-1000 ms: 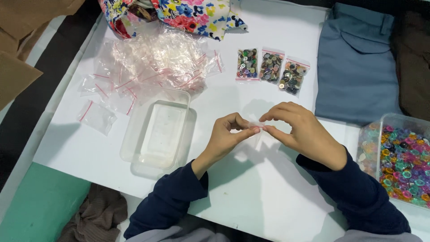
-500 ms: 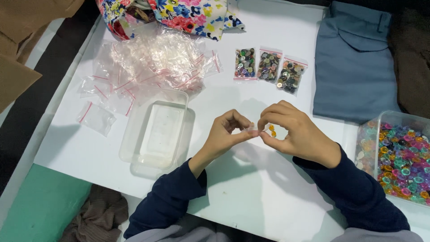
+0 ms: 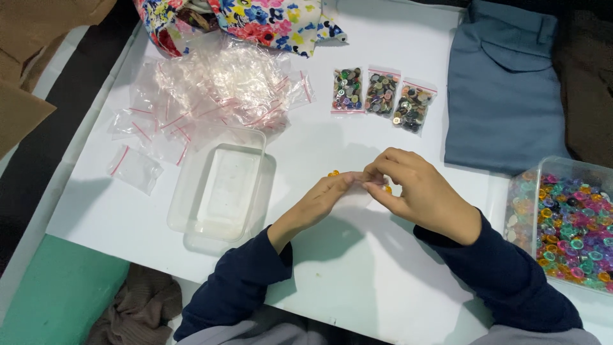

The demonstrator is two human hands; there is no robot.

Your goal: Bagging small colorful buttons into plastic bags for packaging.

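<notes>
Both hands met at mid-bench. L hand [image 3: 319, 203] lay fingers extended, tips pinched lightly on what looked like a small clear bag (hard to make out). R hand [image 3: 418, 191] was curled, thumb and forefinger closed at the same spot, w/ an orange button [image 3: 387, 189] showing at its fingertips. A second orange button [image 3: 333, 173] lay loose on the white bench [image 3: 357, 281], just beside the L fingertips.

Judged best practice for this step: hold the bag mouth open w/ the L pinch, feed one button at a time, keep both wrists low over the bench so a dropped piece stays near.

Nearby: empty clear tub [image 3: 220, 185] left of the hands; heap of empty zip bags [image 3: 217, 89] beyond it; three filled button bags [image 3: 382, 96]; bin of coloured buttons [image 3: 565, 223] at R.
</notes>
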